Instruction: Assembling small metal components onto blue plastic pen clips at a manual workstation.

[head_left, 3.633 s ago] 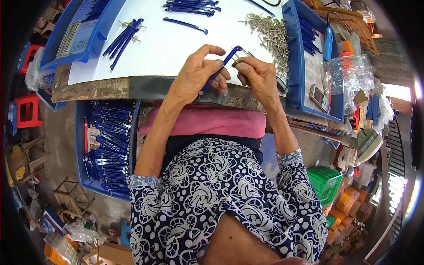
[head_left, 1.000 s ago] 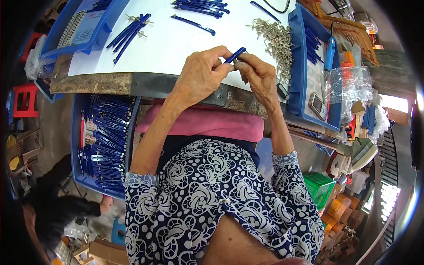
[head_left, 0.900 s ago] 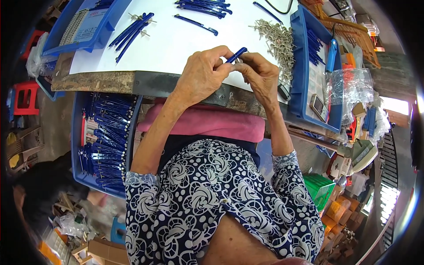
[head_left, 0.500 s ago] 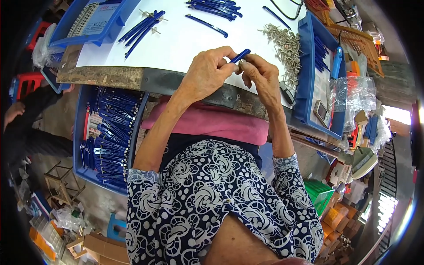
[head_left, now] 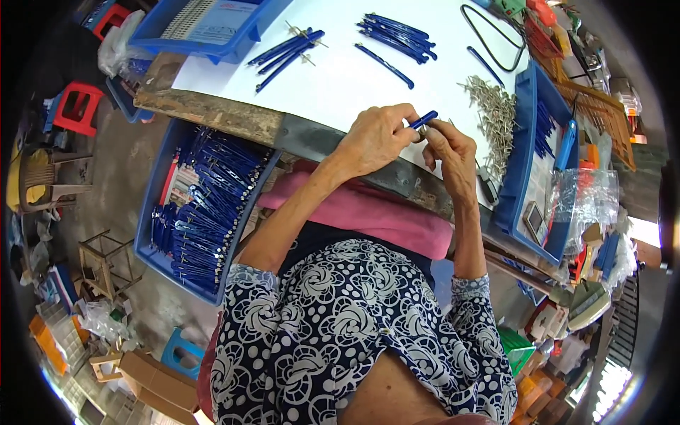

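My left hand (head_left: 379,138) is closed on a slim blue stick (head_left: 425,119) with a rounded end, held just above the table's near edge. Against the underside of that stick, my right hand (head_left: 453,150) pinches a small metal piece (head_left: 423,132), mostly covered by the fingertips. To the right of my hands lies a heap of metal pins (head_left: 492,117). Further back are a bundle of blue sticks (head_left: 397,37) and a single blue stick (head_left: 384,66). At the left, several sticks (head_left: 287,57) lie with metal pins across their ends.
A blue tray (head_left: 520,152) holding more sticks and a small device (head_left: 533,218) stands at the right. Below the table at left, a blue crate (head_left: 147,219) is full of blue sticks. Another blue tray (head_left: 248,42) sits back left; a black loop (head_left: 489,42) lies behind.
The view has turned, so the table and trays appear shifted right and lower. The person at the far left has gone out of view. Both hands stay together at the blue stick.
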`<state>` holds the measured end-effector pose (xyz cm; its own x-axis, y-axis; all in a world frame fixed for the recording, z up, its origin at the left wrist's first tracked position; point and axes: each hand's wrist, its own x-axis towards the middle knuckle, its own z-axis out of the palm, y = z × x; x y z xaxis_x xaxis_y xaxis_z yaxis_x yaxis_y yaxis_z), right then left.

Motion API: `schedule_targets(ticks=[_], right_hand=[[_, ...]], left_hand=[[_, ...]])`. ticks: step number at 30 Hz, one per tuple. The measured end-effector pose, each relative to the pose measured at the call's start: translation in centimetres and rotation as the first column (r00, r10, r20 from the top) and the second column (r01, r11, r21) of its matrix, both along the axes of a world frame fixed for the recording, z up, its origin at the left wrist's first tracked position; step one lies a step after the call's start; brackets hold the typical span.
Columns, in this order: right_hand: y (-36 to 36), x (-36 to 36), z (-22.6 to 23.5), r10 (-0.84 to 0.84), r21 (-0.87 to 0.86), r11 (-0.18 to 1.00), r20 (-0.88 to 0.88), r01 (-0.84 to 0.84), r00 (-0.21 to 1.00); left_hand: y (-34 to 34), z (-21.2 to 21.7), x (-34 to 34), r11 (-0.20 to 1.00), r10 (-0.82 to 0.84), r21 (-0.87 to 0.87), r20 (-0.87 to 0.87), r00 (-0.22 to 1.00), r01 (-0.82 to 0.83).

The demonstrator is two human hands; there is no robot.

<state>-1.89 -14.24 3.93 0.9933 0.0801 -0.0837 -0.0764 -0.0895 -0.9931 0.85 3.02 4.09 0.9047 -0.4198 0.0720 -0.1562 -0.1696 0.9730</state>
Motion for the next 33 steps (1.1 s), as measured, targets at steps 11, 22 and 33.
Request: schedule_targets(ticks=[11,22,33], right_hand=[[-0.3,-0.7,-1.2,-0.022,-0.093,0.995,0.0,0.022,1.0],[0.5,-1.6,-1.6,0.027,-0.145,0.989,0.004,-0.026,1.0],[1.1,-2.0,-2.3,-0.037,-0.194,0.98,0.045,0.045,0.998]], left_hand=[[5.8,-1.0,3.0,0.926,0.268,0.181,0.301,0.915,-0.33],[7.1,-2.5,3.5,0.779,0.324,0.388,0.422,0.847,-0.492],[6.0,-2.9,3.9,0.776,0.325,0.333,0.517,0.792,-0.536]])
